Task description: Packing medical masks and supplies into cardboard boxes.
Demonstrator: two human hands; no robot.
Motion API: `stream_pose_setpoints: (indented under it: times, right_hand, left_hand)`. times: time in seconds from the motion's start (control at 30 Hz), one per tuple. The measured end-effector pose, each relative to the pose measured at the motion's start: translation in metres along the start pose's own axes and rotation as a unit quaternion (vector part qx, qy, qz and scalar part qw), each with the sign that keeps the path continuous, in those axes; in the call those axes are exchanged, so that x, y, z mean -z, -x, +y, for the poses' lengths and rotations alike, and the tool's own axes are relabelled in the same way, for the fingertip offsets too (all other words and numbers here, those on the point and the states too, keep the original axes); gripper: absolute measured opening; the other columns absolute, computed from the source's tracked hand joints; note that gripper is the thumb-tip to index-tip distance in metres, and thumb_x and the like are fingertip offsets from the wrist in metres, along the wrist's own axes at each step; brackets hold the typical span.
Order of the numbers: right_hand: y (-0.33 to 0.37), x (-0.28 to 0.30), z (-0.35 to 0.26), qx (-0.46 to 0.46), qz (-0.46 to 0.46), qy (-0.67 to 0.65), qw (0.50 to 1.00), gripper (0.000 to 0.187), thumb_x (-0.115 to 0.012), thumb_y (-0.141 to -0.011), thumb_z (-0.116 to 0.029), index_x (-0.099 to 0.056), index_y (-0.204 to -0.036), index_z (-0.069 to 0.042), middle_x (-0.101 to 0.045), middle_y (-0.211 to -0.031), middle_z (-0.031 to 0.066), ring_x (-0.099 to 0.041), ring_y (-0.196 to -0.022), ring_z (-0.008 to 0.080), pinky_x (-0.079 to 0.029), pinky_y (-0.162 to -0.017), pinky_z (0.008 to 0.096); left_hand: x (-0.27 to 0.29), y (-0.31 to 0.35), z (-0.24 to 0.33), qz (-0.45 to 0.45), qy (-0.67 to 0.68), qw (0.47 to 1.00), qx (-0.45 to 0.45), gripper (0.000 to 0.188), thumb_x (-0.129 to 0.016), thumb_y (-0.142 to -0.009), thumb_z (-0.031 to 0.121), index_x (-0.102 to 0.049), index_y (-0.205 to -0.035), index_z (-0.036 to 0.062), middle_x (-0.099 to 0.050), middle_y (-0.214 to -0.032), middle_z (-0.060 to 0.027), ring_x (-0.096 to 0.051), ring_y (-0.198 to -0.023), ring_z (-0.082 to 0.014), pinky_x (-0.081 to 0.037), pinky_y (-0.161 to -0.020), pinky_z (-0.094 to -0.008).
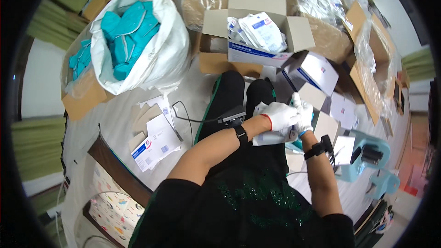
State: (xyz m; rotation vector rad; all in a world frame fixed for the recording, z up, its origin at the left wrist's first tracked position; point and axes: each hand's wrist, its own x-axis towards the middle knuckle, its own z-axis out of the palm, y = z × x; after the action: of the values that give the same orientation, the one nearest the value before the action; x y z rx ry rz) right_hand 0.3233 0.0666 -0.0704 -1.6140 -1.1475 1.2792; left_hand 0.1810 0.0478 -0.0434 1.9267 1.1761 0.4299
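Both of my hands wear white gloves and meet above my lap. My left hand [281,115], with a red cuff, is closed at the top edge of a white plastic packet [268,139]. Close against it, my right hand [303,115], with a blue cuff, is closed at the packet's right side. The gloves hide the exact grip of the fingertips. A bit of teal material [296,144] shows beside my right wrist. Ahead of my knees stands an open carton [257,54] filled with white printed packets [262,32].
A white sack [170,41] of teal masks [131,32] stands at the far left. Flattened cartons [156,142] lie on the floor at left. White-and-blue boxes [317,71], a large plastic-lined carton [363,71] and a light-blue stool [372,142] stand at right.
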Motion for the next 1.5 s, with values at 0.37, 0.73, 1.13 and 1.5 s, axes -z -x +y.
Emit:
stream_pose_setpoints:
  times: [0.37,0.73,1.13,1.5]
  right_hand:
    - [-0.014,-0.017,0.026,-0.018,0.074,0.307,0.949,0.062,-0.056,-0.09,-0.053,-0.061,-0.066,0.004,-0.059,-0.059,0.0125,-0.046,-0.052,0.0231,-0.041,-0.056,0.0395]
    - [-0.012,0.026,0.091,-0.21,0.009,-0.314,0.926,0.031,-0.054,-0.096,-0.042,-0.062,-0.087,-0.013,-0.057,-0.072,-0.002,-0.054,-0.066,0.0117,-0.047,-0.062,0.0272]
    - [0.059,0.074,0.03,-0.137,-0.026,-0.424,0.895,0.044,-0.051,-0.097,-0.042,-0.054,-0.117,-0.003,-0.062,-0.112,0.0127,-0.064,-0.094,0.0211,-0.056,-0.07,0.0332]
    - [0.152,0.087,0.007,-0.219,0.042,-0.39,0.894,0.075,-0.053,-0.091,-0.058,-0.044,-0.125,0.008,-0.061,-0.104,0.0145,-0.062,-0.087,0.0236,-0.053,-0.075,0.0359]
  left_hand:
    - [-0.039,0.011,0.007,0.042,-0.095,0.995,-0.013,0.019,-0.055,-0.086,0.025,-0.067,-0.088,0.0098,-0.068,-0.076,-0.0156,-0.069,-0.07,-0.0319,-0.055,-0.062,-0.0463]
    - [0.023,0.065,0.004,0.224,-0.146,0.949,-0.168,0.012,-0.061,-0.082,0.021,-0.06,-0.075,0.0112,-0.06,-0.072,-0.0083,-0.062,-0.064,-0.0269,-0.048,-0.054,-0.0369]
    - [0.018,-0.001,-0.01,0.219,0.594,0.734,0.246,0.038,-0.056,-0.094,0.033,-0.061,-0.075,0.0007,-0.058,-0.069,-0.0003,-0.051,-0.06,-0.0077,-0.042,-0.057,-0.0251]
    - [-0.108,-0.071,-0.023,0.221,0.662,0.597,0.395,0.036,-0.049,-0.089,0.029,-0.062,-0.081,-0.004,-0.066,-0.079,-0.0139,-0.065,-0.063,-0.0249,-0.05,-0.059,-0.0378]
